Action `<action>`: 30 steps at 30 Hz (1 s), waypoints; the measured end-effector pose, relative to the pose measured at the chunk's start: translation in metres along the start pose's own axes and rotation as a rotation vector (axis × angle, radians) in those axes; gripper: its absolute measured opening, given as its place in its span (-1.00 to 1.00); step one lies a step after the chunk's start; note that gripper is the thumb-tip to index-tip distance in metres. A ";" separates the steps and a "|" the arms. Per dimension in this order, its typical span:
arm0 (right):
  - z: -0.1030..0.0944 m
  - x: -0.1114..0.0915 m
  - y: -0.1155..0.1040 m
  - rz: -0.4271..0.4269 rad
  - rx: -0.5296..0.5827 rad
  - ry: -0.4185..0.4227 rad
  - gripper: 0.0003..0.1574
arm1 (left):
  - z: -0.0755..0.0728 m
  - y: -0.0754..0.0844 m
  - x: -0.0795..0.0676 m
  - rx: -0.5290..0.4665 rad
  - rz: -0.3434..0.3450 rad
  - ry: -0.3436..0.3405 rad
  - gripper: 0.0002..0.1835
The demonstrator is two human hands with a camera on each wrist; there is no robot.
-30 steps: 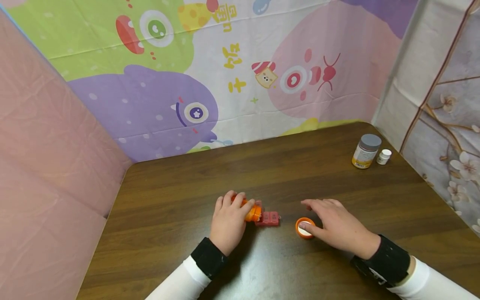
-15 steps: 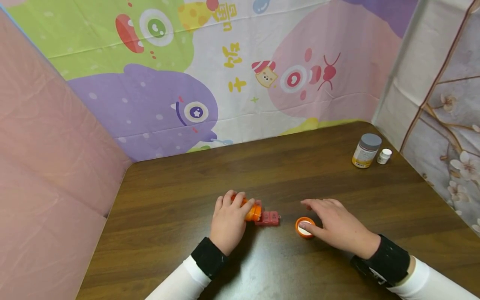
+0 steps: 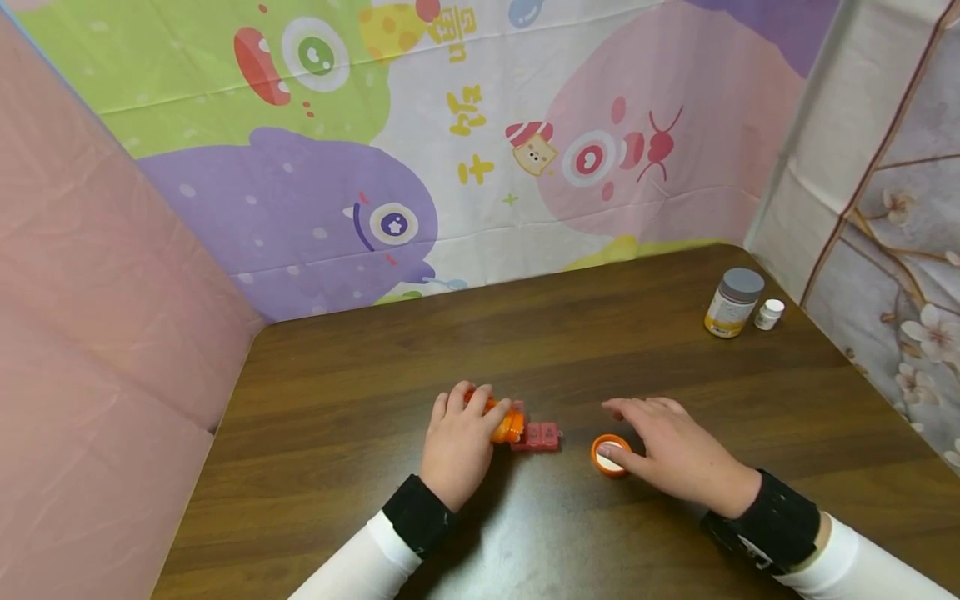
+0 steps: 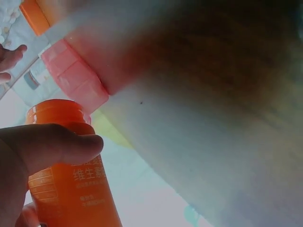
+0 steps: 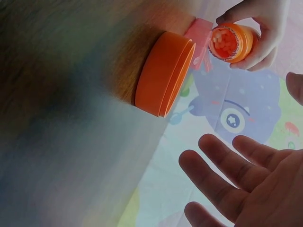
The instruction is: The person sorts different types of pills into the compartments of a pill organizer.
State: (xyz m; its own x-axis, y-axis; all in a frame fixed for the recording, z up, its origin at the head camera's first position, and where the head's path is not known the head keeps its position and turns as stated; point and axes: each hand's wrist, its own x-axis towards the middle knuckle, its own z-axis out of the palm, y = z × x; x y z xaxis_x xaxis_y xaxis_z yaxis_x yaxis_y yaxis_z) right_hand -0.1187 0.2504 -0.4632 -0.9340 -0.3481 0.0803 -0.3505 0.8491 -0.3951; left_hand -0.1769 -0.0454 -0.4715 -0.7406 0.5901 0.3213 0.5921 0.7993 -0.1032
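My left hand (image 3: 456, 450) grips an orange pill bottle (image 3: 508, 426) tipped on its side, its uncapped mouth facing right. Small pale pills show inside the bottle (image 5: 244, 42) in the right wrist view. In the left wrist view the thumb lies across the bottle (image 4: 78, 194), just below its neck. A red pill organizer (image 3: 538, 437) with several compartments lies right by the mouth, partly hidden behind the bottle. My right hand (image 3: 667, 446) has its fingers extended and relaxed. Its thumb overlaps the orange cap (image 3: 611, 464), which lies with its white inside up.
A large jar (image 3: 729, 308) with a grey lid stands at the far right of the wooden table (image 3: 375, 358). Beside it is a small white bottle (image 3: 768, 315). A cartoon-printed cloth (image 3: 480, 233) hangs behind the table, a pink cloth (image 3: 105, 333) at the left.
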 end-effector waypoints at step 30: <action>0.000 -0.002 0.001 0.001 -0.001 0.008 -0.18 | 0.002 0.002 0.000 0.016 0.016 0.017 -0.47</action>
State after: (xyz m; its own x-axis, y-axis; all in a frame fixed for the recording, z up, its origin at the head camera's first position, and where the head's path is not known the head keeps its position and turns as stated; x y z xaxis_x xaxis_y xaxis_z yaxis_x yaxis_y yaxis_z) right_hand -0.1173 0.2515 -0.4641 -0.9347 -0.3446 0.0871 -0.3500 0.8497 -0.3944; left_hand -0.1764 -0.0435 -0.4734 -0.7255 0.6012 0.3349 0.5986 0.7914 -0.1240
